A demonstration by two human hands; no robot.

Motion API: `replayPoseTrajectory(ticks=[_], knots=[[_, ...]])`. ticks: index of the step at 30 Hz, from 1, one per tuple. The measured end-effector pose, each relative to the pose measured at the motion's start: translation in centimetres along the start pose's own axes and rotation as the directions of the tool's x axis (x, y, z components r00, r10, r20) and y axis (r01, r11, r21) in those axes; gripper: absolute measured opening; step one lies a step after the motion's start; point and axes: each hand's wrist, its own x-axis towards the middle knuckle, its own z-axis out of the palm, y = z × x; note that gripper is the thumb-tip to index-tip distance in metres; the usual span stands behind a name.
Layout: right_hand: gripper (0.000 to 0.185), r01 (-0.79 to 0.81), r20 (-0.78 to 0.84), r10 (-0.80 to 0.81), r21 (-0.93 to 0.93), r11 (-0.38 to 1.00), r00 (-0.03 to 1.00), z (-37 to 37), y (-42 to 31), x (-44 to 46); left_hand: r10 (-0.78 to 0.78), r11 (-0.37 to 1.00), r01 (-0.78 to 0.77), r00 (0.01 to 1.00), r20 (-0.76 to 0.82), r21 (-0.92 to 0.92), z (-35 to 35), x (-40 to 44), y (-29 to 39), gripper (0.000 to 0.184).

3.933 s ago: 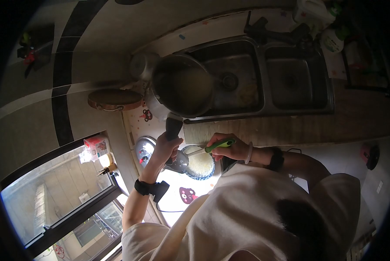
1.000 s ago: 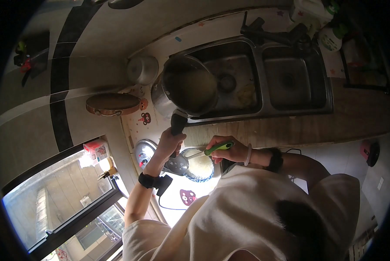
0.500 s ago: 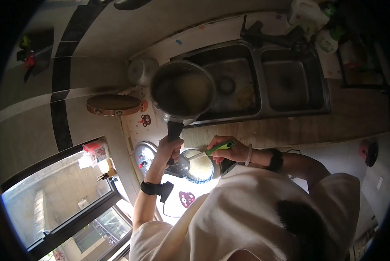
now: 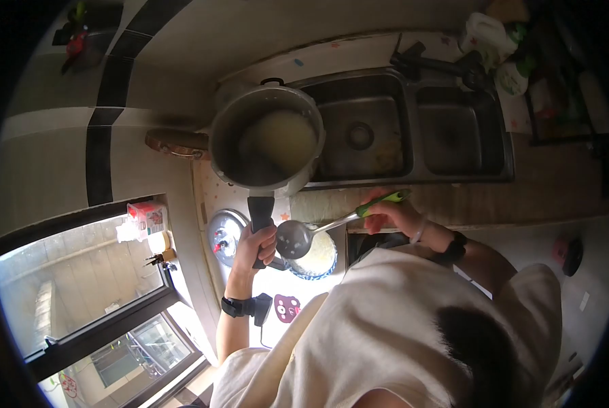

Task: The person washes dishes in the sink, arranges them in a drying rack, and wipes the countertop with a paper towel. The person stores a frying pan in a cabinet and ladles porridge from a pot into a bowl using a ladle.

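Note:
My left hand (image 4: 255,245) is wrapped round the black handle of a deep metal pressure cooker pot (image 4: 233,156). The pot is held up beside the sink, tilted so that its inside shows, with pale food (image 4: 287,139) in it. A ladle (image 4: 335,224) with a green handle is gripped near its end by my right hand (image 4: 396,217). Its metal scoop is over the left edge of a blue-rimmed bowl (image 4: 313,277), and some white bits cling to it. Pale, grainy food (image 4: 319,255) fills the bowl, partly hidden by the scoop.
Left of the bowl lies a round metal lid (image 4: 224,238). A double sink (image 4: 359,105) with a dark faucet (image 4: 437,61) runs along the far side, and bottles (image 4: 512,78) stand at its right. A round wooden board (image 4: 177,144) leans by the wall. The window (image 4: 94,285) is at left.
The pot has come up closer and shifted slightly left, showing more of its inside. My right hand has moved right, and the ladle's scoop has risen higher above the bowl.

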Motion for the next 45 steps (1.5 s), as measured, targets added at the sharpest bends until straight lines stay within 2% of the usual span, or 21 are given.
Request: replayPoseTrajectory(ticks=[6, 9, 12, 15, 19, 21, 22, 23, 26, 29, 30, 35, 39, 41, 45], knots=[[0.023, 0.182, -0.244, -0.190, -0.056, 0.982, 0.951, -3.3, -3.5, -4.5, 0.036, 0.997, -0.032, 0.997, -0.066, 0.066, -0.7, -0.9, -0.5, 0.014], [0.025, 0.313, -0.411, -0.344, -0.143, 0.939, 0.844, -5.0, -5.7, -5.9, 0.033, 0.993, -0.021, 0.995, -0.098, 0.115, -1.3, -1.2, -1.2, 0.013], [0.025, 0.446, -0.504, -0.514, -0.260, 0.856, 0.694, -3.7, -8.5, -6.2, 0.019, 0.986, 0.002, 0.992, -0.123, 0.169, -1.6, -1.7, -2.0, 0.013], [0.023, 0.576, -0.390, -0.683, -0.367, 0.731, 0.618, -2.2, -10.2, -5.0, 0.008, 0.985, 0.015, 0.992, -0.128, 0.174, -2.1, -2.1, -2.9, 0.014], [0.020, 0.602, -0.129, -0.708, -0.435, 0.670, 0.695, 2.5, -10.3, -1.7, -0.008, 0.985, 0.026, 0.994, -0.109, 0.169, -3.5, -2.1, -4.3, 0.014], [0.022, 0.588, 0.171, -0.624, -0.586, 0.558, 0.762, 3.4, -8.8, 0.8, -0.015, 0.983, 0.032, 0.995, -0.095, 0.182, -4.1, -2.2, -4.5, 0.014], [0.025, 0.689, 0.417, -0.608, -0.652, 0.318, 0.676, 4.2, -8.7, 2.0, -0.019, 0.983, 0.038, 0.994, -0.104, 0.181, -4.3, -2.2, -4.7, 0.014], [0.027, 0.770, 0.640, -0.517, -0.636, 0.061, 0.569, 4.9, -8.7, 3.3, -0.019, 0.983, 0.036, 0.995, -0.100, 0.178, -4.7, -2.1, -5.0, 0.015], [0.034, 0.839, 0.836, -0.332, -0.512, -0.185, 0.437, 5.1, -5.6, 7.4, -0.015, 0.984, 0.030, 0.996, -0.087, 0.175, -5.7, -2.2, -5.6, 0.018], [0.036, 0.867, 0.913, -0.109, -0.409, -0.285, 0.394, 6.4, -5.7, 9.1, -0.042, 0.986, 0.053, 0.996, -0.077, 0.155, -6.6, -2.4, -5.8, 0.020], [0.034, 0.850, 0.949, -0.105, -0.312, -0.425, 0.296, 6.5, -5.4, 10.0, -0.052, 0.982, 0.058, 0.998, -0.039, 0.180, -7.3, -2.3, -6.1, 0.017], [0.031, 0.830, 0.977, 0.037, -0.158, -0.536, 0.210, 5.4, -3.8, 15.5, -0.050, 0.973, 0.055, 0.998, -0.029, 0.223, -9.4, -1.9, -6.4, 0.018], [0.031, 0.790, 0.993, 0.094, 0.002, -0.613, 0.070, 5.7, -4.2, 17.7, -0.085, 0.968, 0.087, 0.996, -0.018, 0.233, -11.0, -1.7, -6.2, 0.017], [0.031, 0.781, 0.991, 0.090, -0.021, -0.624, 0.098, 5.6, -4.1, 17.6, -0.091, 0.955, 0.106, 0.994, -0.066, 0.276, -10.6, -2.1, -5.6, 0.018], [0.032, 0.782, 0.979, 0.009, -0.159, -0.603, 0.206, 5.5, -4.6, 16.3, -0.083, 0.956, 0.093, 0.995, -0.049, 0.280, -11.4, -1.5, -6.0, 0.018]])
